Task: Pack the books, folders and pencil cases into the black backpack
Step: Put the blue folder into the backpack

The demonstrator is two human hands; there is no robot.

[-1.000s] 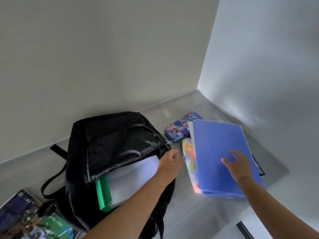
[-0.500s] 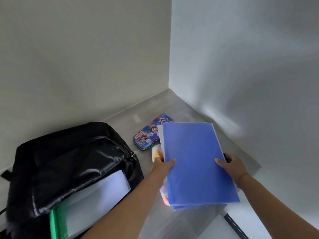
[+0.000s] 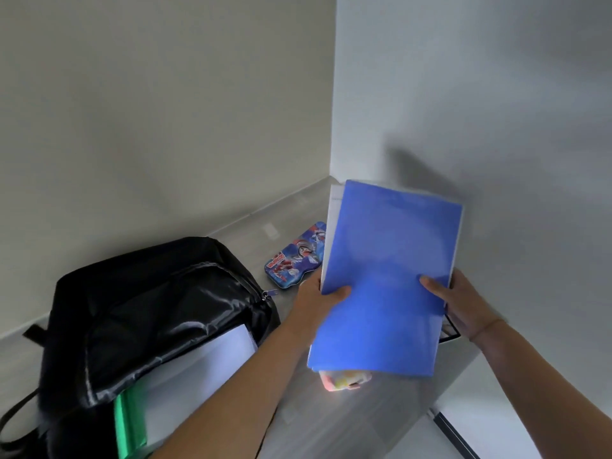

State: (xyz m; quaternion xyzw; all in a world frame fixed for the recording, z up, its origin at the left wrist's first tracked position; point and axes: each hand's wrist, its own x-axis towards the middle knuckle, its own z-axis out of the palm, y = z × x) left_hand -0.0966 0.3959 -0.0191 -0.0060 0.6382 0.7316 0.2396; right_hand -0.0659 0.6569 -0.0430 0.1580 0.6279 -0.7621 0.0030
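Both hands are gripping the blue folder (image 3: 387, 279) now: the left hand (image 3: 318, 301) is pinching its left edge, thumb on the cover, and the right hand (image 3: 463, 304) is clamping the right edge. The folder is tilting up off the surface, long axis running away from the person. The black backpack (image 3: 149, 313) is lying open to the left of the left hand, its mouth already showing a white and a green folder (image 3: 127, 425). So the left hand is leading this swing. A pencil case (image 3: 296, 258) is sitting just beyond the left hand; something pastel, possibly another case, is peeking out beneath the folder.
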